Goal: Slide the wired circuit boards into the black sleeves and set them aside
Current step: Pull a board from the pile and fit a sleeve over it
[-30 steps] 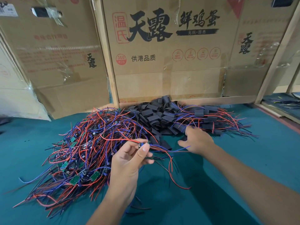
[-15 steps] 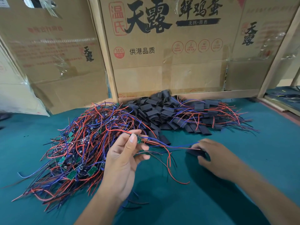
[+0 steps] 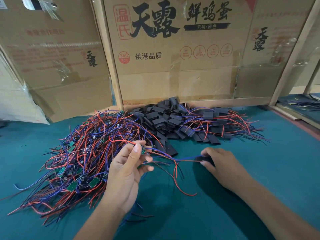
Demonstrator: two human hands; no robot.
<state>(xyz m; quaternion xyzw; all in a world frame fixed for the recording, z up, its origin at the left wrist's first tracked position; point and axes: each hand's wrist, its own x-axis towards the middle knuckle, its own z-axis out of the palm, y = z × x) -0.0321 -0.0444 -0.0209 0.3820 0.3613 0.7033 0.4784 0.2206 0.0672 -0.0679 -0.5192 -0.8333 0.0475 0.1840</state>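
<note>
My left hand (image 3: 126,168) pinches a small green circuit board (image 3: 143,150) between thumb and fingers; its red and blue wires (image 3: 174,159) trail right. My right hand (image 3: 223,165) holds a black sleeve (image 3: 201,158) low over the teal table, and the ends of those wires meet the sleeve's mouth. A big tangle of wired boards (image 3: 81,153) lies at the left. Loose black sleeves (image 3: 161,118) are heaped at the back centre, and sleeved boards with wires (image 3: 220,123) lie to their right.
Large cardboard boxes (image 3: 173,58) stand along the back of the teal table (image 3: 259,170). A wooden frame post (image 3: 294,54) rises at the right, with another bench and wires beyond it. A white bag (image 3: 15,104) sits at the far left.
My right hand left the sleeve heap with one black sleeve and came back toward me, close to the wire ends. My left hand kept its pinch on the board.
</note>
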